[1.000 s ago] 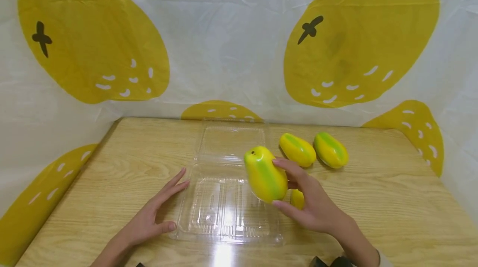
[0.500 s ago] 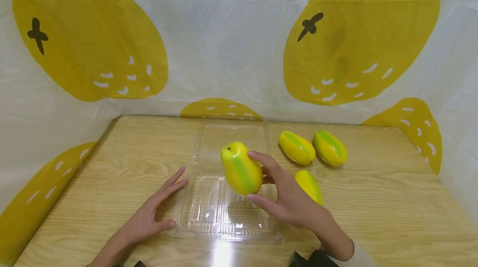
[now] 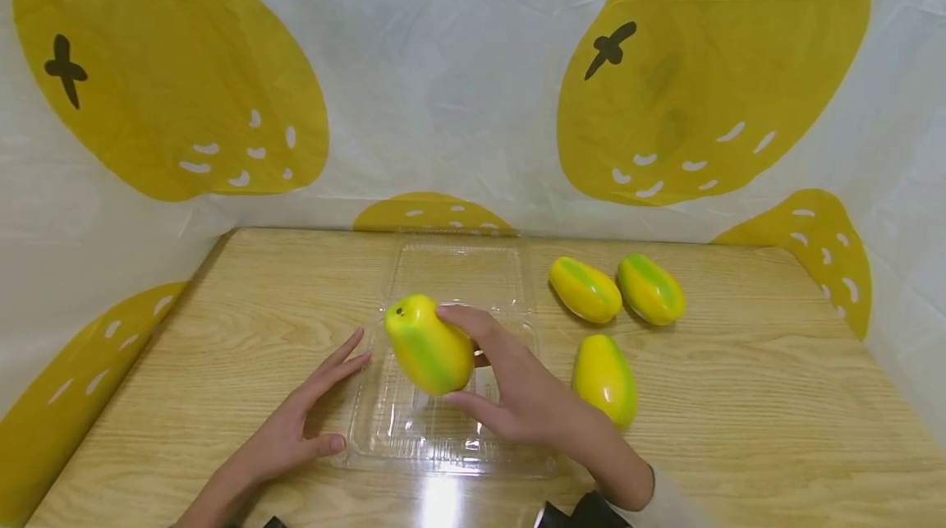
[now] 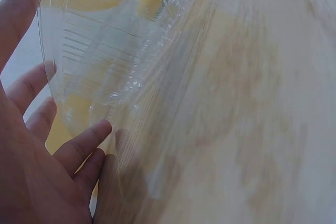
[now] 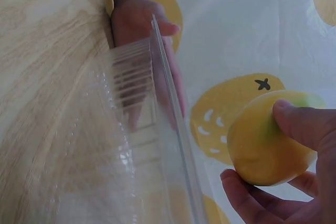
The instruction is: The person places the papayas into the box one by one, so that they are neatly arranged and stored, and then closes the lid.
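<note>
R hand [image 3: 517,405] grips yellow-green fruit [image 3: 429,345] over clear tray [image 3: 414,438]. L hand [image 3: 296,429] flat at tray's left edge. Three more fruits [image 3: 604,380] on table [image 3: 739,429], right.

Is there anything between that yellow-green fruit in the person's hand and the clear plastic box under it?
Nothing visible. The right hand holds the papaya just above the open clear clamshell box, whose tray looks empty. The left hand rests at the box's left edge, outside it.
</note>
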Demonstrator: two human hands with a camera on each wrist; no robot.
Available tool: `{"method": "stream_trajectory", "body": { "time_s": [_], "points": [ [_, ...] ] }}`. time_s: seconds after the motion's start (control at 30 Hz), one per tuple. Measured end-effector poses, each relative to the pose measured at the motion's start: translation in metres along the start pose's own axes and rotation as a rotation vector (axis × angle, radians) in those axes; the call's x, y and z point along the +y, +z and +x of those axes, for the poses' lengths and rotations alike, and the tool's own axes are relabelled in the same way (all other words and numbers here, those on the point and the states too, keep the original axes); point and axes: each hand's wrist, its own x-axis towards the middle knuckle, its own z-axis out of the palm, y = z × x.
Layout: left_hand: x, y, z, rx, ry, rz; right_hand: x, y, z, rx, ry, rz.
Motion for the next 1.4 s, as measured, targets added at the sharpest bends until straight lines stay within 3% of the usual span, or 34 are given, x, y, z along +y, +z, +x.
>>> {"method": "stream_trajectory", "body": {
  "time_s": [0.2,0.53,0.87,1.4],
  "points": [
    [0.002,0.000,0.000,-0.003,-0.008,-0.012,0.007,0.012,0.004,-0.004,0.028,0.006],
    [0.029,-0.004,0.013,-0.002,-0.006,-0.026,0.017,0.021,0.011,-0.037,0.106,-0.088],
    [0.002,0.002,0.003,0.006,0.019,-0.013,0.033,0.036,0.011,-0.079,0.111,-0.211],
    [0.000,0.001,0.001,0.015,0.014,-0.023,0.044,0.050,0.010,-0.081,0.157,-0.281]
  ]
}}
